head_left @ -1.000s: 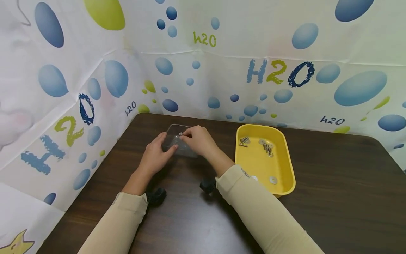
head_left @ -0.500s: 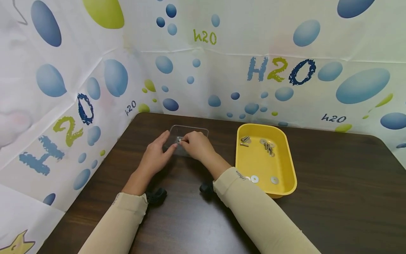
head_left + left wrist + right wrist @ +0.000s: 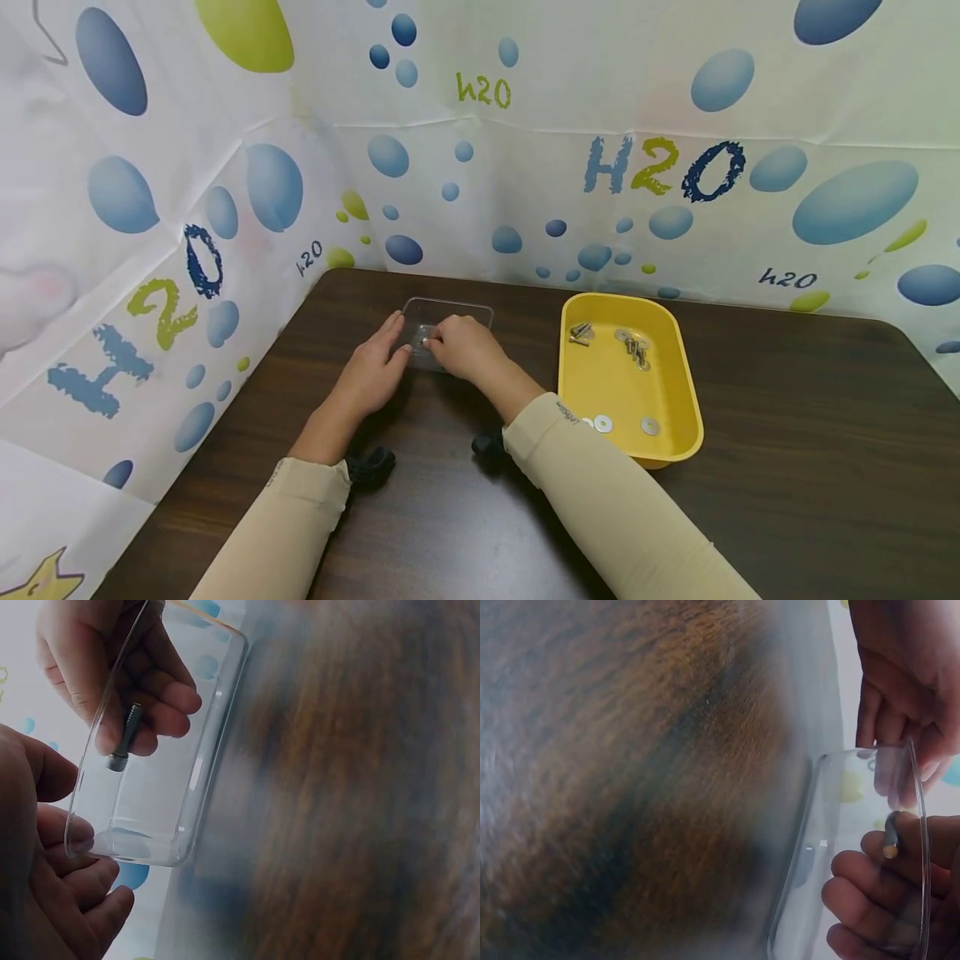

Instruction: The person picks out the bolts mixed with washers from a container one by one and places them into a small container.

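Observation:
My right hand pinches a small metal bolt between thumb and fingertips, inside a clear plastic box. The right wrist view shows the bolt through the transparent wall, with the other fingers bent beneath it. At the box's left end, my left hand holds the wall and rim, thumb toward the near side and fingers along the outside. Through the left wrist view, the left fingers appear curved just past the end wall. The right hand hides much of the box's near right part.
A yellow tray stands right of the hands, holding several bolts and flat washers. The dark wooden table ends at a patterned white sheet behind and to the left.
My right hand has lowered the bolt into the box and come slightly nearer, uncovering the box's far right rim. The left hand has stayed at the left end with little movement.

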`<state>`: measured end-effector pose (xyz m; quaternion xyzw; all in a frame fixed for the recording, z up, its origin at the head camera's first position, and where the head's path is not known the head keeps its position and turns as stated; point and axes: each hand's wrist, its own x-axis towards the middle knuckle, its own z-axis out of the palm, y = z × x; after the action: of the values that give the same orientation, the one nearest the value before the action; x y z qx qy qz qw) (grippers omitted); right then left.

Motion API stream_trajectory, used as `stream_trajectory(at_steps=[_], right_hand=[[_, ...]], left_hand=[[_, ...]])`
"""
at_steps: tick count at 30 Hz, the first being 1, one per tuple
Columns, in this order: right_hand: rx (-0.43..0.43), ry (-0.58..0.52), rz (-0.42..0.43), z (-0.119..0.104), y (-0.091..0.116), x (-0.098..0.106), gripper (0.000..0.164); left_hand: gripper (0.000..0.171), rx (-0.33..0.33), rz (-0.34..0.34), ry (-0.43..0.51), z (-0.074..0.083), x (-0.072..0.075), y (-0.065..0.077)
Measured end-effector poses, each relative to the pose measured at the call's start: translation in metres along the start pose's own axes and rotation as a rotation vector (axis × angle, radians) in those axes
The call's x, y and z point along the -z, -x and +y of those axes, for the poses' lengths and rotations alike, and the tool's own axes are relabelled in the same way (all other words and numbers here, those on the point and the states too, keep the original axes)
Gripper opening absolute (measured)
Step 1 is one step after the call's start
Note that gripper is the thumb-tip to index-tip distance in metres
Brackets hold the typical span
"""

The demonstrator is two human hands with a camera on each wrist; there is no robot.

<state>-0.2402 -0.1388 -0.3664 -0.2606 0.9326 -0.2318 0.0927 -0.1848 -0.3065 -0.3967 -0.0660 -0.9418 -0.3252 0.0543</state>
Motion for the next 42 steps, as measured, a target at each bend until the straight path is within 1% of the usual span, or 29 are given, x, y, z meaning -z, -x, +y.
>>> stream_trajectory(at_steps=[5, 15, 25, 30, 34, 42], right_hand=[[-0.013, 0.014, -0.039, 0.0006, -0.0015, 0.0018, 0.029], [-0.022, -0.019, -0.104, 0.0011, -0.0016, 0.0063, 0.034], [-0.039, -0.008, -0.148, -0.0003, -0.0035, 0.0075, 0.030], [-0.048, -0.006, -0.153, -0.0004, -0.0036, 0.0071, 0.031], [-0.034, 0.004, -0.141, -0.0003, -0.0029, 0.0082, 0.032], [-0.009, -0.017, -0.128, 0.0009, -0.0003, 0.0094, 0.034]], left_hand=[[0.055, -0.002, 0.002, 0.000, 0.0011, -0.0007, -0.0004], [0.056, 0.007, -0.003, 0.005, 0.0041, -0.0005, -0.0008], [0.055, 0.018, -0.005, 0.000, 0.0046, -0.0005, -0.0003], [0.055, 0.025, -0.005, -0.003, 0.0051, -0.0007, 0.0004], [0.055, 0.025, -0.003, -0.002, 0.0060, -0.0007, 0.0004], [0.056, 0.030, 0.002, -0.004, 0.0062, -0.0010, 0.0009]])
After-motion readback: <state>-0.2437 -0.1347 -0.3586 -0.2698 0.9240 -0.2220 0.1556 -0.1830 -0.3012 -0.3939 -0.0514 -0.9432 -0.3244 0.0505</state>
